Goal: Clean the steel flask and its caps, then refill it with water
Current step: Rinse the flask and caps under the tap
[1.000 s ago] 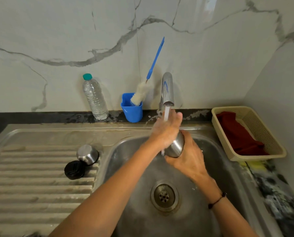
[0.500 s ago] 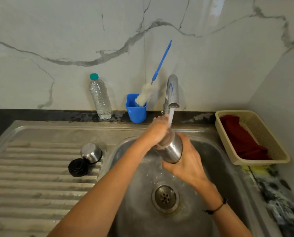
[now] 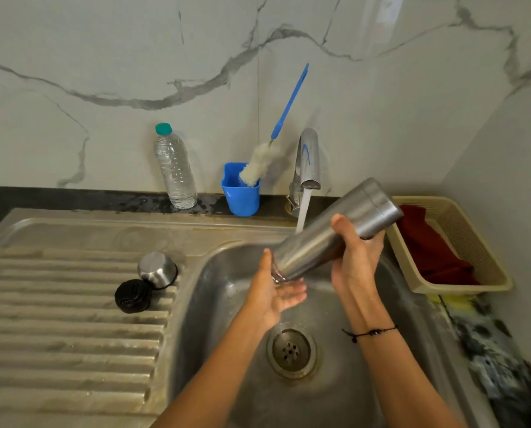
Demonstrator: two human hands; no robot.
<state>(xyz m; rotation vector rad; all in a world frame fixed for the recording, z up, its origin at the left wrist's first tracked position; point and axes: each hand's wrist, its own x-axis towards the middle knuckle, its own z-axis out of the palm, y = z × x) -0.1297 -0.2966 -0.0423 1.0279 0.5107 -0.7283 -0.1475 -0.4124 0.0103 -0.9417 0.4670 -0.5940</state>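
Note:
My right hand (image 3: 355, 257) grips the steel flask (image 3: 329, 233) round its middle and holds it tilted over the sink basin (image 3: 220, 304), base up to the right, mouth down to the left. My left hand (image 3: 276, 291) lies open, palm up, right under the flask's mouth, where water runs onto it. The tap (image 3: 307, 162) behind runs a stream of water. On the ridged drainboard (image 3: 57, 319) at the left lie the steel cap (image 3: 157, 269) and the black inner cap (image 3: 132, 296), touching each other.
A clear plastic water bottle (image 3: 174, 168) and a blue cup (image 3: 241, 193) holding a blue-handled bottle brush (image 3: 276, 140) stand against the marble wall. A beige basket (image 3: 474, 273) with a red cloth (image 3: 428, 242) sits right of the sink. The drain (image 3: 292, 350) is below my hands.
The flask was upright under the tap with my left hand at its top. Now it is tipped mouth down to the left, and my left hand has opened under the mouth.

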